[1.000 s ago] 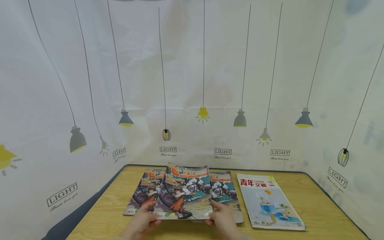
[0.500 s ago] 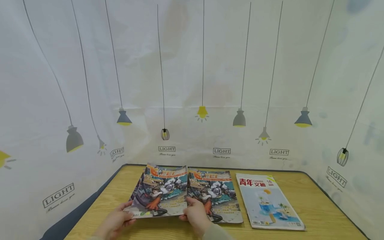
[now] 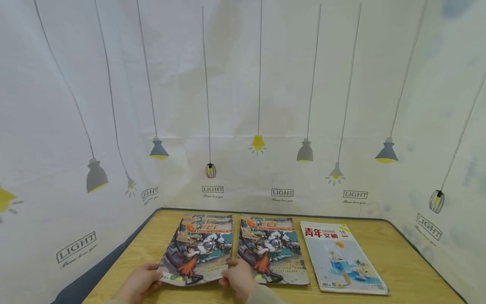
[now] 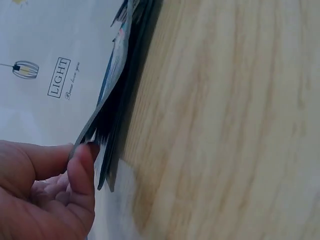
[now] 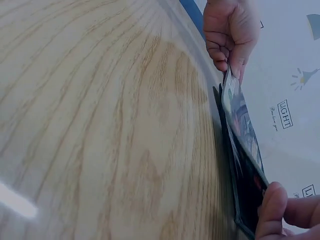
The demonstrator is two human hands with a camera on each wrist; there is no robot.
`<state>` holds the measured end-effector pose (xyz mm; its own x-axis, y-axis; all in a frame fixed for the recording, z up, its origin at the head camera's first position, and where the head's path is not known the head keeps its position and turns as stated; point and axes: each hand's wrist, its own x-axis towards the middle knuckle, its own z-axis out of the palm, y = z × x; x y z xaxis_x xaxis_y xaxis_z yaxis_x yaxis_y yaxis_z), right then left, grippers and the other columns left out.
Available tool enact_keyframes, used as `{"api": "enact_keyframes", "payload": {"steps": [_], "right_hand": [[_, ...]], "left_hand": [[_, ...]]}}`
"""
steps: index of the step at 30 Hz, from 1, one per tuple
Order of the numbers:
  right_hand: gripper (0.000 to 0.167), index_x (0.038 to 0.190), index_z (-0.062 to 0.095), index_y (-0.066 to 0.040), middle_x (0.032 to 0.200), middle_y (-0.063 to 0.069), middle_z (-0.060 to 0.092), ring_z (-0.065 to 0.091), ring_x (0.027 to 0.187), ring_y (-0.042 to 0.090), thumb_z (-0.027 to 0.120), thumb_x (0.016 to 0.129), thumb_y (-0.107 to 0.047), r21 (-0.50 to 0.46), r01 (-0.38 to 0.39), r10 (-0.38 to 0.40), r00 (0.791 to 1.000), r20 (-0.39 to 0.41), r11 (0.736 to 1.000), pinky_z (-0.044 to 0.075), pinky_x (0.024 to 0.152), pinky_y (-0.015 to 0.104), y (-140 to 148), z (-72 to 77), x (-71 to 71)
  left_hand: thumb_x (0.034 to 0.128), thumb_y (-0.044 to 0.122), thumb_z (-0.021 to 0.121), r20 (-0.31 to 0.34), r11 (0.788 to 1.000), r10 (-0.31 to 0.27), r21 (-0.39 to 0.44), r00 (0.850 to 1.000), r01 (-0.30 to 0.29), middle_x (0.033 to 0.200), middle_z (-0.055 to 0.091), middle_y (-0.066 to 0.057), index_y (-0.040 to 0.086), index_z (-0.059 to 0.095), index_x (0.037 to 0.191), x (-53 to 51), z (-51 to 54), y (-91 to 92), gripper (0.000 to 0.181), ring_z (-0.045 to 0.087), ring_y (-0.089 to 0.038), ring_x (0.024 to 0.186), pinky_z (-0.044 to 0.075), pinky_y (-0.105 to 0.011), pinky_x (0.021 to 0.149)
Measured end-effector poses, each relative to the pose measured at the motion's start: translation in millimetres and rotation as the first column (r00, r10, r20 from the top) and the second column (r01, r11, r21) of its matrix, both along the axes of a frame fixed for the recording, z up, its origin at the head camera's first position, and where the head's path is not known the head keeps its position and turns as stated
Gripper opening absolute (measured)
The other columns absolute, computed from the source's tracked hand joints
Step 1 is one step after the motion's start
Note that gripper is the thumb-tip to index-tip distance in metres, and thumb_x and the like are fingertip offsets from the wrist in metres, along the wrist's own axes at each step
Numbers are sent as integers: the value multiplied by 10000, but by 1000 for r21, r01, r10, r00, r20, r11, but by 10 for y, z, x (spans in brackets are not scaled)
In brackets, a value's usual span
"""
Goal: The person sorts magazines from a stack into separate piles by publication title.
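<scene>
Both hands hold one comic magazine (image 3: pixel 199 251) by its near corners, at the left of the table. My left hand (image 3: pixel 140 282) pinches the left corner between thumb and fingers, as the left wrist view of the hand (image 4: pixel 55 192) shows. The right corner is pinched by my right hand (image 3: pixel 240 278), at the lower right of the right wrist view (image 5: pixel 287 215). Beneath lies a matching magazine (image 3: pixel 206 218), mostly covered, with a gap under the raised near edge. Just right of my right hand is another magazine (image 3: pixel 271 249) with the same cover.
A white and blue magazine (image 3: pixel 341 257) with red title characters lies farther right on the wooden table (image 3: pixel 402 261). A pale curtain (image 3: pixel 243 105) printed with lamps encloses the table at the back and sides.
The held magazine has moved from the middle to the left, then down and nearer, over the left magazine. Both hands moved with it, uncovering the middle magazine.
</scene>
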<state>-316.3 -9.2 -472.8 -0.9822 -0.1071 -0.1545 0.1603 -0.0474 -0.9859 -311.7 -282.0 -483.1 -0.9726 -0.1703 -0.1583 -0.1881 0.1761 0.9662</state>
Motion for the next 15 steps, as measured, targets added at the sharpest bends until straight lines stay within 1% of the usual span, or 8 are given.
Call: {"api": "enact_keyframes", "payload": {"steps": [3, 6, 8, 11, 15], "right_hand": [[427, 1230, 414, 249, 1111, 373, 516, 594, 527, 100, 512, 820, 184, 4, 18, -18, 1000, 10, 1000, 543, 567, 224, -18, -5, -1], [436, 1229, 416, 251, 1147, 388, 487, 593, 549, 104, 497, 803, 196, 9, 11, -12, 1000, 12, 1000, 539, 587, 222, -39, -7, 1], [454, 1227, 408, 256, 1157, 399, 473, 594, 558, 106, 484, 783, 204, 7, 2, -2, 1000, 10, 1000, 533, 589, 216, -55, -11, 2], [468, 1227, 404, 256, 1164, 397, 471, 596, 571, 107, 476, 766, 210, 14, 5, -5, 1000, 23, 1000, 522, 584, 201, -79, -15, -3], [467, 1218, 414, 252, 1143, 369, 489, 600, 633, 148, 482, 757, 223, 45, 22, -24, 999, 41, 999, 520, 594, 200, -108, -17, -16]], "left_hand": [[858, -51, 564, -44, 996, 22, -87, 999, -26, 946, 576, -220, -255, 430, 1195, -12, -9, -25, 417, 559, -169, 726, 514, -288, 664], [853, -31, 590, -76, 987, 45, -152, 996, -56, 981, 587, -238, -237, 487, 1157, -18, -14, -44, 381, 567, -173, 775, 513, -287, 681], [857, -19, 594, -84, 981, 48, -181, 995, -63, 988, 594, -247, -228, 507, 1147, -18, -19, -56, 368, 578, -203, 804, 513, -295, 694], [854, 12, 608, -99, 962, 58, -261, 993, -83, 1006, 600, -265, -200, 539, 1140, -23, -33, -64, 363, 574, -279, 878, 492, -345, 755], [864, 53, 610, -110, 927, 70, -359, 991, -106, 1035, 597, -283, -164, 565, 1142, -38, -42, -57, 356, 538, -368, 967, 433, -478, 850]]}}
